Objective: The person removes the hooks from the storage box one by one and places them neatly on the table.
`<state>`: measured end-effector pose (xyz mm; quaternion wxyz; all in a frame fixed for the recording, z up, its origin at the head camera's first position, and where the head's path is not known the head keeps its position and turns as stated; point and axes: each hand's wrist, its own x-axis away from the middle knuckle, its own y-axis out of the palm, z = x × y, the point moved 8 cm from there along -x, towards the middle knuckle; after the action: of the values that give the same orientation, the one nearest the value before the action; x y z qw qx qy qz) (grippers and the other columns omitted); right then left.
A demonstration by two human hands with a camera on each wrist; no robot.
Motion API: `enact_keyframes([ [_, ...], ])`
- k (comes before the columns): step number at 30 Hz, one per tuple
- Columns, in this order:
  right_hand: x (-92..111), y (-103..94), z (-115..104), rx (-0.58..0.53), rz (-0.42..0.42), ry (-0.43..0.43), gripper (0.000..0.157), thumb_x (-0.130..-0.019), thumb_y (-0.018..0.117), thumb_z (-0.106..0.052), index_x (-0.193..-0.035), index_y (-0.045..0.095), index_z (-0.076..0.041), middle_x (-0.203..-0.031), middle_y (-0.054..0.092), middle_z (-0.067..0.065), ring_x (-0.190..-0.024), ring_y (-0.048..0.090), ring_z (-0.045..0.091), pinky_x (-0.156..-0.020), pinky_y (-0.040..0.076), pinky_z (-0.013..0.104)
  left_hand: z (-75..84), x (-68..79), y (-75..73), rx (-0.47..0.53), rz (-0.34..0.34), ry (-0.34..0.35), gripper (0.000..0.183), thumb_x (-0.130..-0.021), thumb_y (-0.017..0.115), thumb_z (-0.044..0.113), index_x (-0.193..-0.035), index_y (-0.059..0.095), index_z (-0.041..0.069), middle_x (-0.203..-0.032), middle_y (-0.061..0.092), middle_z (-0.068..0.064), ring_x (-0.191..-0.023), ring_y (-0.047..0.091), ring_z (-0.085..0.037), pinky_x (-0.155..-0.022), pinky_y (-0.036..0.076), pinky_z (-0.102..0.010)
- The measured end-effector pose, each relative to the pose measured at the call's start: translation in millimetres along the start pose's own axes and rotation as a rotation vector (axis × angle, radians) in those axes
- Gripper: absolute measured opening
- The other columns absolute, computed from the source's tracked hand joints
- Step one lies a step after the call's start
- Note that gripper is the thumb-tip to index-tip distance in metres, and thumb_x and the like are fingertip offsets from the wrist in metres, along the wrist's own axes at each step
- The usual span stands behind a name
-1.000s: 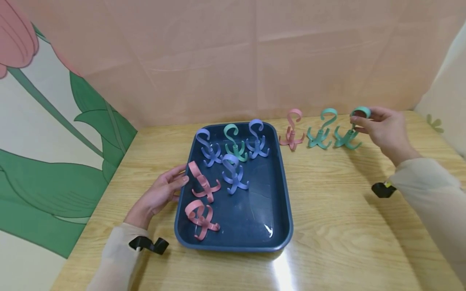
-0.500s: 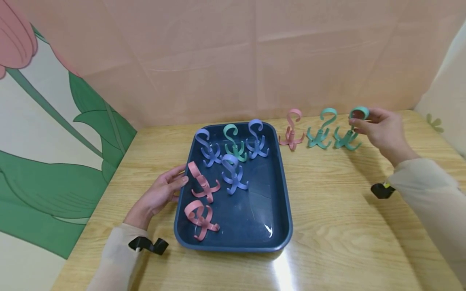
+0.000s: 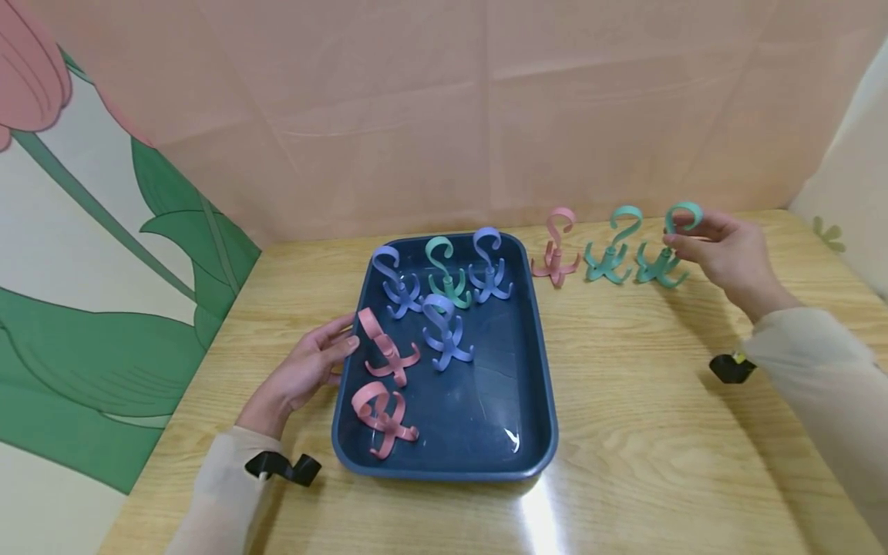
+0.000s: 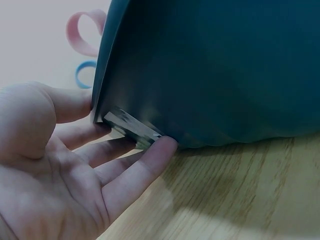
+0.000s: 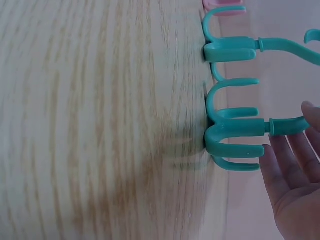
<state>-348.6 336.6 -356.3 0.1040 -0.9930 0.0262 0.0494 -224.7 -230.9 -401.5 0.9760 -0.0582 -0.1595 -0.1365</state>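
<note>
Showing more of its curl than a second ago, rightmost green four-prong hook (image 3: 657,267), upper right on table (image 3: 638,385), seems mid-adjustment, right hand (image 3: 737,258) pinching it, left hand (image 3: 305,371) gripping blue tray (image 3: 499,408).

- Tray (image 3: 496,416): on table (image 3: 645,455).
- Six hooks (image 3: 448,347): in tray, mostly left and far.
- Three hooks (image 3: 610,266): row right of tray's far end.
- Right hand (image 3: 731,258): right of tray, at outermost hook (image 3: 660,267).
- Left hand (image 3: 305,368): at tray's left edge, apparently partly beneath.
</note>
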Motion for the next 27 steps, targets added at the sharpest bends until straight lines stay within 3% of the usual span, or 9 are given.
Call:
enact_keyframes([
  [4, 1, -0.6, -1, 0.026, -0.005, 0.006, 0.031, -0.088, 0.079, -0.012, -0.116, 0.069, -0.005, -0.101, 0.073, -0.014, -0.087, 0.069, -0.002, -0.074, 0.055, 0.017, 0.5, -0.1, 0.0, -0.002, -0.001, 0.000, 0.053, -0.108, 0.046, 0.019, -0.159, 0.032, 0.015, -0.154, 0.043, -0.017, -0.123, 0.060, -0.035, -0.087, 0.056, -0.049],
  [9, 0, -3.6, -7, 0.086, 0.005, -0.001, 0.041, -0.089, 0.078, -0.016, -0.128, 0.065, -0.015, -0.106, 0.069, -0.018, -0.090, 0.065, -0.008, -0.076, 0.051, 0.010, 1.2, 0.2, 0.1, -0.009, -0.005, 0.001, 0.053, -0.108, 0.046, 0.019, -0.159, 0.031, 0.015, -0.154, 0.042, -0.017, -0.124, 0.059, -0.036, -0.087, 0.056, -0.049],
  [15, 0, -10.2, -15, 0.071, 0.034, 0.000, 0.056, -0.090, 0.077, -0.015, -0.141, 0.056, -0.023, -0.115, 0.065, -0.019, -0.095, 0.062, -0.008, -0.076, 0.047, 0.006, 2.4, -0.4, 0.6, -0.012, -0.006, 0.001, 0.053, -0.108, 0.046, 0.019, -0.159, 0.031, 0.015, -0.154, 0.042, -0.018, -0.123, 0.060, -0.036, -0.087, 0.056, -0.049],
  [19, 1, -14.4, -20, 0.115, 0.040, -0.009, 0.063, -0.092, 0.074, -0.016, -0.149, 0.047, -0.024, -0.132, 0.059, -0.010, -0.116, 0.058, 0.000, -0.082, 0.046, 0.007, 1.7, -0.4, 0.3, -0.011, -0.003, -0.007, 0.053, -0.108, 0.047, 0.020, -0.159, 0.031, 0.016, -0.154, 0.043, -0.017, -0.124, 0.059, -0.035, -0.087, 0.056, -0.049],
  [22, 3, -15.6, -26, 0.144, 0.042, -0.010, 0.068, -0.094, 0.072, -0.018, -0.153, 0.040, -0.026, -0.148, 0.050, -0.004, -0.134, 0.048, 0.011, -0.090, 0.044, 0.009, 0.7, 0.1, -0.1, -0.015, -0.001, -0.010, 0.054, -0.108, 0.048, 0.021, -0.159, 0.031, 0.016, -0.154, 0.043, -0.018, -0.123, 0.060, -0.034, -0.087, 0.056, -0.048],
  [27, 12, -12.3, -40, 0.156, 0.058, -0.009, 0.073, -0.095, 0.072, -0.019, -0.157, 0.033, -0.029, -0.161, 0.034, -0.001, -0.147, 0.029, 0.014, -0.109, 0.030, 0.015, 0.4, 1.2, 0.9, 0.005, -0.009, 0.000, 0.055, -0.107, 0.049, 0.020, -0.158, 0.031, 0.012, -0.153, 0.044, -0.020, -0.118, 0.063, -0.030, -0.086, 0.057, -0.048],
])
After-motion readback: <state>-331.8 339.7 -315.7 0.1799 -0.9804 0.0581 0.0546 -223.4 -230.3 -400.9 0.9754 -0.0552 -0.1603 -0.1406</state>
